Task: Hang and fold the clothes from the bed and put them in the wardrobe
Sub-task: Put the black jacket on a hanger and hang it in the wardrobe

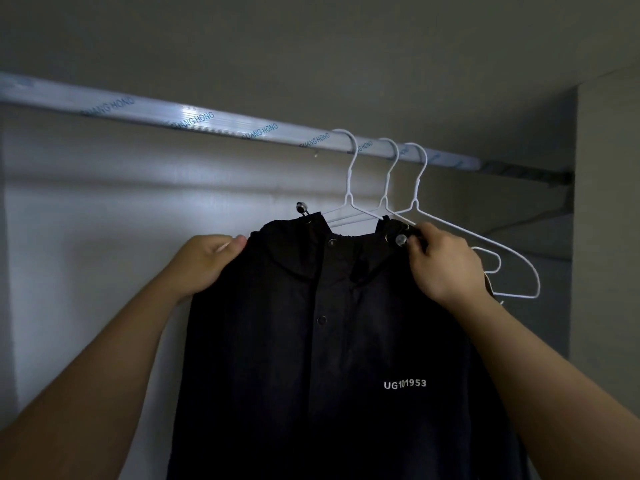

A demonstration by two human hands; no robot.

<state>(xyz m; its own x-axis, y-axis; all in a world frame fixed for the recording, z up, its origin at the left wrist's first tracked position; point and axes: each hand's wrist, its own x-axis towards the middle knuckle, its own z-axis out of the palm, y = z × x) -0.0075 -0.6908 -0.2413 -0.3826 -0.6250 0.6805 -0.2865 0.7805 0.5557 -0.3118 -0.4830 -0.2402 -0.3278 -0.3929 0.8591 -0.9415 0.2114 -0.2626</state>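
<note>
Left hand (204,263) and right hand (443,265) grip one black snap-front jacket (329,341) — fingers (420,237) curled on its shoulders — below three thin white wire hangers (418,183) on one wrapped rail (194,119).

Only the bare left hand (204,265), the bare right hand (446,268) and two bare forearms show of the person in the dim light. The left forearm (104,375) and the right forearm (554,375) are uncovered down to the picture's lower edge. A short, plain thumbnail (239,241) shows on the left hand. A brownish strip (487,283) beside the right wrist is too dark to identify.
</note>
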